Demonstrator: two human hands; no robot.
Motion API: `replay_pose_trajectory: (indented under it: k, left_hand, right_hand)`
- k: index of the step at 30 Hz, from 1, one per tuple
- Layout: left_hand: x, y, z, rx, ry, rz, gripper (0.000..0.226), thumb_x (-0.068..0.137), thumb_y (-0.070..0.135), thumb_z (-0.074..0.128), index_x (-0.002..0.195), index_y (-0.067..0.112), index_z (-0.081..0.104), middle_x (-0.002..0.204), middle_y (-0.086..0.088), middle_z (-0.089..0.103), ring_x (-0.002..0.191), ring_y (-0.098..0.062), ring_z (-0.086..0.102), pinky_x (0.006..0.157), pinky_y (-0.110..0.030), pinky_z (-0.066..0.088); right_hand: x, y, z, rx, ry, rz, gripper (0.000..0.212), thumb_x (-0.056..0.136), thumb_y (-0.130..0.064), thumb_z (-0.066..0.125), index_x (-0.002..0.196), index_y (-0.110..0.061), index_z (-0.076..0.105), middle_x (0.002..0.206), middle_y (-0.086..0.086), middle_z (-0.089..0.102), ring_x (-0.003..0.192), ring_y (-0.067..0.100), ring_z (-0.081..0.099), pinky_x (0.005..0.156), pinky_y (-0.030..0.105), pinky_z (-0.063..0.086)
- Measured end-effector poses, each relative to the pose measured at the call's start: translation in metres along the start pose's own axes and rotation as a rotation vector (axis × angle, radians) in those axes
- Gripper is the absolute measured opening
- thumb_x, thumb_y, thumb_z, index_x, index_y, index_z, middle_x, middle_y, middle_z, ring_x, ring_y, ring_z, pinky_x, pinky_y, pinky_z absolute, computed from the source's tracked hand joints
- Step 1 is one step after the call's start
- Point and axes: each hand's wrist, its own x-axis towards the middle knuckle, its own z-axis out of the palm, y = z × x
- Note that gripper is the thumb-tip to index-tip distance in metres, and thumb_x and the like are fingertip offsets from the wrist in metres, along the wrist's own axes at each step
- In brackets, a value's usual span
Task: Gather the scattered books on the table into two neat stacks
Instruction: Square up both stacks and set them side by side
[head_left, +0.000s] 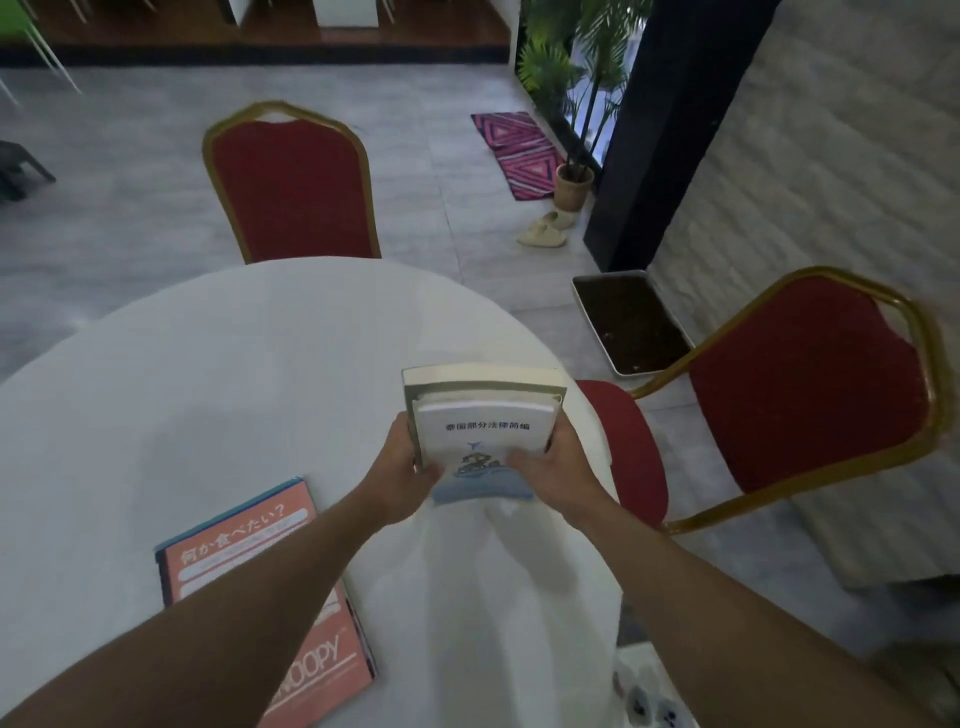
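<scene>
Both my hands hold a small pile of books (485, 415) near the right edge of the round white table (208, 364). The top book is white with dark characters and a blue picture; a thicker pale book lies under it. My left hand (402, 460) grips the pile's left side and my right hand (553, 467) grips its right side, thumb on the cover. An orange book (260, 561) with a blue spine lies flat at the near left, partly hidden under my left forearm.
A red chair with gold frame (291, 187) stands at the far side of the table, and another (810, 384) at the right. On the floor beyond lie a tray of soil (631, 322), a potted plant (574, 184) and a pink mat (519, 153).
</scene>
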Motion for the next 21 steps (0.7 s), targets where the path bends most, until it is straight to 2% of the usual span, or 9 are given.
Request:
replay_pose_trajectory:
  k: [2,5,7,8,10,12,16,19,21]
  left_hand:
    - [-0.007,-0.009,0.003,0.103,0.015,0.060,0.085,0.083,-0.009,0.058,0.121,0.064,0.039,0.119,0.034,0.045,0.115,0.009,0.046,0.095,-0.031,0.053]
    - [-0.014,-0.023,0.005,0.161,-0.024,0.060,0.069,0.089,0.006,0.058,0.139,0.043,0.029,0.131,0.010,0.036,0.128,-0.016,0.040,0.105,-0.045,0.048]
    - [-0.016,-0.025,0.006,0.170,-0.057,0.020,0.067,0.090,0.007,0.058,0.142,0.037,0.027,0.133,0.004,0.036,0.129,-0.018,0.039,0.107,-0.045,0.046]
    - [-0.017,-0.023,0.005,0.169,-0.058,0.014,0.068,0.091,0.006,0.058,0.140,0.042,0.028,0.134,0.002,0.036,0.128,-0.017,0.039,0.108,-0.044,0.045]
    - [-0.017,-0.019,0.005,0.171,-0.036,0.021,0.073,0.090,0.003,0.057,0.131,0.055,0.026,0.134,0.002,0.038,0.127,-0.016,0.040,0.109,-0.036,0.043]
    - [-0.015,-0.015,0.004,0.161,-0.019,0.019,0.074,0.090,-0.001,0.056,0.125,0.057,0.026,0.131,0.005,0.038,0.126,-0.015,0.040,0.107,-0.029,0.040]
    - [-0.014,-0.016,0.004,0.173,-0.040,0.008,0.068,0.090,-0.001,0.056,0.132,0.044,0.027,0.130,0.005,0.036,0.127,-0.018,0.039,0.111,-0.034,0.039]
    - [-0.016,-0.024,0.006,0.201,-0.064,-0.039,0.065,0.090,0.001,0.056,0.143,0.031,0.030,0.132,0.003,0.035,0.129,-0.021,0.039,0.111,-0.040,0.043]
    - [-0.017,-0.024,0.006,0.197,-0.061,-0.049,0.066,0.090,0.001,0.056,0.145,0.027,0.030,0.133,0.001,0.036,0.129,-0.022,0.039,0.111,-0.041,0.042]
  right_hand:
    - [-0.009,0.009,0.002,-0.029,0.001,-0.032,0.058,0.084,0.011,0.066,0.128,-0.022,0.051,0.114,0.002,0.071,0.106,0.016,0.071,0.085,0.029,0.061]
    - [-0.019,0.026,0.003,-0.122,-0.007,-0.053,0.058,0.090,-0.004,0.069,0.121,-0.043,0.042,0.121,-0.008,0.064,0.112,0.000,0.063,0.093,0.025,0.056]
    - [-0.023,0.036,0.003,-0.183,-0.005,-0.067,0.056,0.092,-0.017,0.071,0.121,-0.052,0.037,0.125,-0.013,0.059,0.117,-0.006,0.057,0.101,0.027,0.052]
    - [-0.024,0.040,0.003,-0.202,0.000,-0.075,0.055,0.093,-0.022,0.070,0.122,-0.053,0.036,0.126,-0.016,0.058,0.118,-0.008,0.055,0.104,0.029,0.050]
    - [-0.022,0.043,0.002,-0.226,-0.021,-0.092,0.054,0.094,-0.026,0.068,0.127,-0.052,0.035,0.128,-0.013,0.057,0.121,-0.006,0.054,0.109,0.036,0.047]
    - [-0.019,0.040,0.002,-0.251,-0.029,-0.124,0.056,0.093,-0.027,0.067,0.134,-0.047,0.034,0.133,-0.006,0.056,0.127,0.004,0.052,0.111,0.042,0.046]
    - [-0.019,0.040,-0.001,-0.279,-0.043,-0.144,0.060,0.094,-0.027,0.068,0.128,-0.059,0.030,0.134,-0.007,0.054,0.128,0.006,0.051,0.111,0.040,0.046]
    - [-0.021,0.048,0.002,-0.286,-0.053,-0.149,0.059,0.094,-0.027,0.068,0.134,-0.047,0.031,0.134,-0.006,0.053,0.128,0.007,0.051,0.111,0.042,0.047]
    - [-0.021,0.048,0.002,-0.293,-0.047,-0.156,0.060,0.094,-0.027,0.068,0.131,-0.054,0.030,0.134,-0.008,0.053,0.128,0.007,0.050,0.112,0.041,0.047]
